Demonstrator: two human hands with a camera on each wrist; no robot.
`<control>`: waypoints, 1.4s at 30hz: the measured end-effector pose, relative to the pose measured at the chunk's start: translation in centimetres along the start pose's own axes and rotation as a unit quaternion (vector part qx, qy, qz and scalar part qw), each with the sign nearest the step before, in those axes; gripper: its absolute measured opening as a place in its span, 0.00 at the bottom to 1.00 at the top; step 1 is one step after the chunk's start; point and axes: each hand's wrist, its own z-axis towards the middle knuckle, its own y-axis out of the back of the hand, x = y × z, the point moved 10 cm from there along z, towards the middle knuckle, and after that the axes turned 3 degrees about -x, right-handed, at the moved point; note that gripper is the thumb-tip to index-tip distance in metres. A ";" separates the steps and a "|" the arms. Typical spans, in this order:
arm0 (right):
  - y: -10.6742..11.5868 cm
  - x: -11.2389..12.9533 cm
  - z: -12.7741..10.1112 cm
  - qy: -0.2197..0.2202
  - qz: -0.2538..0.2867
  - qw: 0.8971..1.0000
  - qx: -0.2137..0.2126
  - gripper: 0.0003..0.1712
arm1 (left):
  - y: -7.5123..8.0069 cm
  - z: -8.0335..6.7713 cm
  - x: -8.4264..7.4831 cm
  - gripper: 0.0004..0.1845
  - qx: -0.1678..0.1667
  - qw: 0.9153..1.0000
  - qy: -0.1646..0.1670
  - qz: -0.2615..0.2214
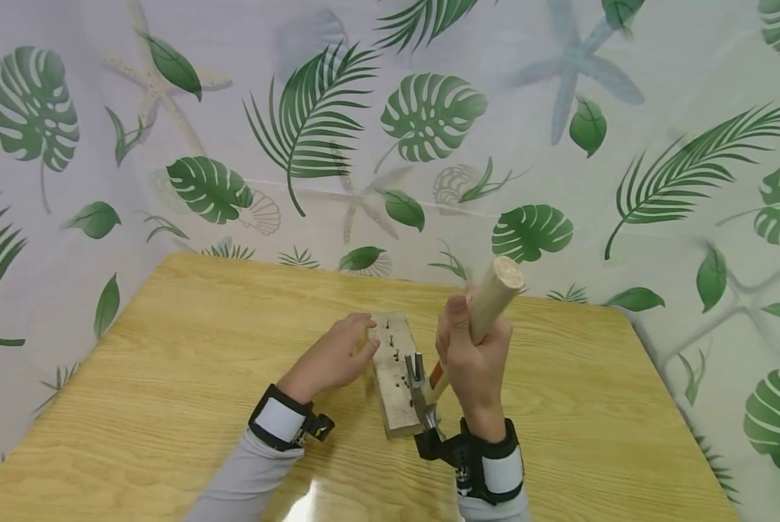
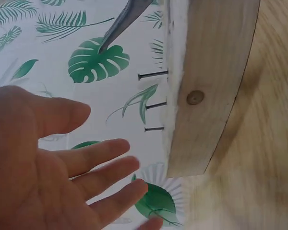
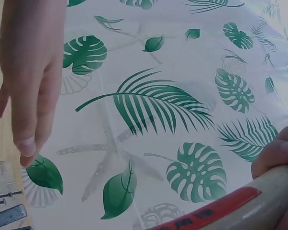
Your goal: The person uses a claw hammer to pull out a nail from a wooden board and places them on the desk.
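Note:
A pale wooden block point(image 1: 392, 377) lies lengthwise on the table, with several nails point(image 2: 153, 75) standing out of its top face and dark holes nearer its front end. My right hand point(image 1: 475, 362) grips the wooden handle point(image 1: 494, 293) of a claw hammer, whose metal head point(image 1: 419, 395) is over the block's right side. The claw faces away from me; whether the head touches the wood I cannot tell. A red label point(image 3: 206, 211) marks the handle. My left hand point(image 1: 338, 355) is beside the block's left far end, fingers extended and loosely spread, holding nothing.
The wood-grain table point(image 1: 188, 377) reaches back to a leaf-patterned sheet point(image 1: 338, 232) hanging behind and at the sides. Each wrist wears a black and white strap point(image 1: 279, 420) with a small camera. A round knot point(image 2: 195, 97) marks the block's side.

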 end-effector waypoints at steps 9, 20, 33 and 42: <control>-0.8 -4.0 1.8 -0.065 0.003 0.998 0.025 0.29 | -1.2 -0.2 1.0 0.23 0.050 0.996 0.026 0.074; -1.8 -12.5 4.4 -0.247 -0.038 0.967 0.050 0.30 | -2.2 0.0 1.5 0.20 0.057 0.994 0.014 0.096; -3.4 -15.3 5.9 -0.256 -0.069 0.961 0.072 0.31 | -2.1 -0.2 1.1 0.17 0.037 0.996 -0.011 0.080; -4.3 -14.0 6.2 -0.221 -0.035 0.973 0.058 0.28 | -1.7 -0.3 1.5 0.18 0.036 0.997 -0.002 0.068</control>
